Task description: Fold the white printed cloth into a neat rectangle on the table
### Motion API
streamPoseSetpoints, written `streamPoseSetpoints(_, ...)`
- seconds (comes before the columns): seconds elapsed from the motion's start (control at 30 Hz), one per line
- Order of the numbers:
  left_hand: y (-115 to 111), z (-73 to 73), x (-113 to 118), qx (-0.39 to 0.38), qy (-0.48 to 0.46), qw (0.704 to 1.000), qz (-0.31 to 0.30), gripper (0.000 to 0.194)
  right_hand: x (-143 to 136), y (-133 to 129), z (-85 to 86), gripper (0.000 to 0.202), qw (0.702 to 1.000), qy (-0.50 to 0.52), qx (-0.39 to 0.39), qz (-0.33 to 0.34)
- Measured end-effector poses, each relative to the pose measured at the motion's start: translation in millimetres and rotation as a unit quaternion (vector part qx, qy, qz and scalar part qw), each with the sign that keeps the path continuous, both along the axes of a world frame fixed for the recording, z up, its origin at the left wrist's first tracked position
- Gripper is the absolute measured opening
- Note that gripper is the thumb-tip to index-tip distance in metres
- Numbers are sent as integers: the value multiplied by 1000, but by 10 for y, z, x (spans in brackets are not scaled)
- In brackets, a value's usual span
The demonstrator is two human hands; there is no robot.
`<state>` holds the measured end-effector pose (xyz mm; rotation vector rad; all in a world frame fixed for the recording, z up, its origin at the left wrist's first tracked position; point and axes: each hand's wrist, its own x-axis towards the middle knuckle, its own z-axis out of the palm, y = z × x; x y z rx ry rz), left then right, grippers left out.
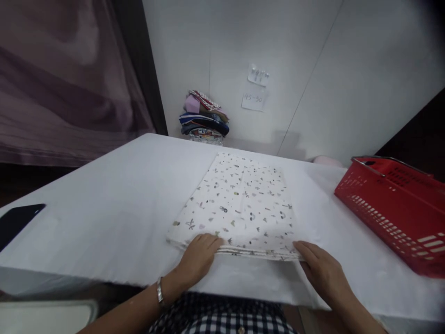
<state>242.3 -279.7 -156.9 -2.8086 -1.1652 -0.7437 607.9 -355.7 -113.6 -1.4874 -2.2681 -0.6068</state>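
A white cloth with a small print of rainbows, palms and leaves lies folded flat in several layers on the white-covered table. Its near edge shows the stacked folds and faces me. My left hand grips this edge left of its middle, with the fingers curled over the layers. At the near right corner, my right hand pinches the edge, thumb on top and the other fingers partly hidden underneath. A silver bracelet circles my left wrist.
A red plastic basket stands at the table's right side. On the left edge lies a black phone-like slab. Folded clothes are piled beyond the far edge, by a wall with paper notes. A purple curtain hangs at left.
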Motion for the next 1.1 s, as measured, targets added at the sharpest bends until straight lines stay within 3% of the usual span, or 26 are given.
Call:
streamPoseSetpoints(0.1, 158, 36, -218, 39, -21, 997, 71, 34, 44, 49, 107, 31, 1000, 15, 23, 3)
streamPoseSetpoints(0.27, 480, 136, -875, 82, -59, 978, 185, 25, 58, 163, 315, 35, 999, 30, 35, 12)
streamPoseSetpoints(0.37, 654, 297, -1119, 62, -100, 965, 234, 21, 15, 286, 441, 36, 997, 61, 7, 48)
streamPoseSetpoints(0.43, 783, 478, -1130, 63, -133, 956, 254, 20, -47, 391, 525, 37, 990, 90, -58, 93)
streamPoseSetpoints(0.5, 925, 716, -1010, 77, -155, 956, 238, 21, -141, 515, 610, 39, 970, 119, -163, 136)
streamPoseSetpoints(0.57, 1060, 980, -769, 92, -150, 971, 165, 23, -264, 663, 692, 44, 935, 165, -274, 153)
streamPoseSetpoints(0.67, 1182, 1307, -246, 127, -82, 988, 39, 24, -469, 927, 798, 65, 862, 273, -398, 153)
streamPoseSetpoints(0.73, 1186, 1410, 138, 157, -45, 985, -47, 26, -587, 1112, 843, 83, 802, 347, -458, 161)
streamPoseSetpoints(0.83, 1114, 1376, 619, 162, -11, 975, -149, 31, -696, 1349, 860, 99, 739, 420, -496, 176)
streamPoseSetpoints(0.93, 1032, 1229, 883, 116, -28, 974, -192, 33, -734, 1482, 846, 98, 728, 424, -503, 192)
streamPoseSetpoints(1.1, 946, 1015, 971, 18, -87, 972, -218, 34, -779, 1493, 817, 69, 716, 402, -525, 225)
